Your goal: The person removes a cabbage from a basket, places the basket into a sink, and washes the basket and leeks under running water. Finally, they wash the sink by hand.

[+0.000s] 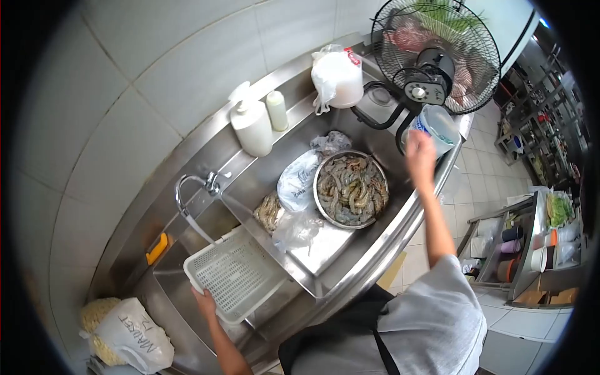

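My left hand (205,304) grips the near left edge of a white perforated basket (234,275), which sits tilted over the left sink basin under the faucet. At the right, my right hand (420,149) is closed at the side of a translucent plastic tub (439,128); its fingers are partly hidden. Between the hands, a round metal bowl (320,203) full of raw shrimp (352,189) stands in the right basin. Left of the bowl lie a white bag with writing (299,181), a clear plastic bag (299,230) and more shrimp (269,211).
A faucet (211,182) rises behind the basins. Pump bottle (251,130), small bottle (277,111) and bagged container (337,78) stand along the back ledge. A fan (435,62) is at the far right end. A yellow-handled tool (157,249) and marked bag (134,334) are left.
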The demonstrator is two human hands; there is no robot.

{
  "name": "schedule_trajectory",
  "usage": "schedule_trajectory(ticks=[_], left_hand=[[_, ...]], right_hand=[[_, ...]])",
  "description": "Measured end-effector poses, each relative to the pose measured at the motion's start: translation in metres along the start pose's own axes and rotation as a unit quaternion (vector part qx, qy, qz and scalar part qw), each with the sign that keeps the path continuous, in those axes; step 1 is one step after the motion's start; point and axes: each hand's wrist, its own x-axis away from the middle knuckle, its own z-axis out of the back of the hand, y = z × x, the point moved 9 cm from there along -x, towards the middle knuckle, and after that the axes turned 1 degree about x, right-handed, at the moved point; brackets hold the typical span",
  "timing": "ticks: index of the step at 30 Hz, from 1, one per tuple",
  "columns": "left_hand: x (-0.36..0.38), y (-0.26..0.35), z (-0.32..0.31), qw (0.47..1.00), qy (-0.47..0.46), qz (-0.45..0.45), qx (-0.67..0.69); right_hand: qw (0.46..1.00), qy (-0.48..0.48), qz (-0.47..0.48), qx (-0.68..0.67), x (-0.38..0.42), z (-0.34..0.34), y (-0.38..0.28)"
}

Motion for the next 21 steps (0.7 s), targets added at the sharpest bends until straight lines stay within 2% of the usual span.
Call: schedule_trajectory(ticks=[1, 2, 4, 5, 6, 7, 8, 9, 11, 13, 15, 16, 17, 18, 19, 20, 21], left_hand=[[-0.006, 0.012, -0.001, 1.000, 0.000, -0.006, 0.002], [-0.012, 0.028, -0.005, 0.999, -0.031, -0.013, -0.026], [-0.025, 0.067, -0.007, 0.996, -0.059, -0.026, -0.056], [-0.030, 0.084, -0.010, 0.989, -0.068, -0.024, -0.132], [-0.034, 0.099, -0.014, 0.975, -0.076, -0.018, -0.206], [-0.038, 0.115, -0.019, 0.971, -0.081, -0.032, -0.223], [-0.043, 0.128, -0.025, 0.966, -0.086, -0.041, -0.239], [-0.051, 0.138, -0.034, 0.965, -0.087, -0.063, -0.240], [-0.058, 0.149, -0.048, 0.961, -0.064, -0.105, -0.249], [-0.069, 0.145, -0.065, 0.942, -0.100, -0.069, -0.311], [-0.065, 0.169, -0.061, 0.949, -0.045, -0.098, -0.295], [-0.065, 0.167, -0.068, 0.956, -0.114, -0.044, -0.266], [-0.061, 0.167, -0.059, 0.983, -0.104, 0.077, -0.131], [-0.072, 0.158, -0.083, 0.984, -0.106, 0.000, -0.140], [-0.068, 0.160, -0.080, 0.989, -0.119, 0.043, -0.082], [-0.063, 0.165, -0.078, 0.988, -0.129, 0.080, -0.023], [-0.062, 0.158, -0.081, 0.987, -0.130, 0.095, -0.023]], right_hand=[[0.998, 0.010, 0.024, 0.059, -0.023, 0.007, 0.047], [0.985, -0.113, -0.081, 0.098, -0.043, -0.006, 0.098], [0.940, -0.248, -0.067, 0.224, -0.059, -0.043, 0.177], [0.941, -0.246, -0.067, 0.224, -0.064, -0.054, 0.207], [0.855, -0.424, -0.081, 0.287, -0.047, -0.092, 0.245], [0.740, -0.588, -0.066, 0.319, -0.023, -0.121, 0.277], [0.696, -0.639, -0.063, 0.320, -0.016, -0.132, 0.287], [0.712, -0.617, -0.067, 0.327, -0.024, -0.135, 0.293], [0.779, -0.536, -0.078, 0.317, -0.042, -0.143, 0.295], [0.834, -0.458, -0.086, 0.295, -0.059, -0.151, 0.289], [0.883, -0.389, -0.082, 0.249, -0.068, -0.148, 0.270], [0.927, -0.326, 0.056, 0.178, -0.068, -0.154, 0.279], [0.949, -0.299, 0.079, 0.065, -0.067, -0.132, 0.242], [0.858, -0.492, 0.069, 0.128, -0.041, -0.152, 0.284], [0.726, -0.657, 0.057, 0.196, -0.014, -0.153, 0.300], [0.776, -0.603, -0.119, 0.142, -0.037, -0.127, 0.318], [0.801, -0.563, -0.119, 0.166, -0.065, -0.086, 0.243]])
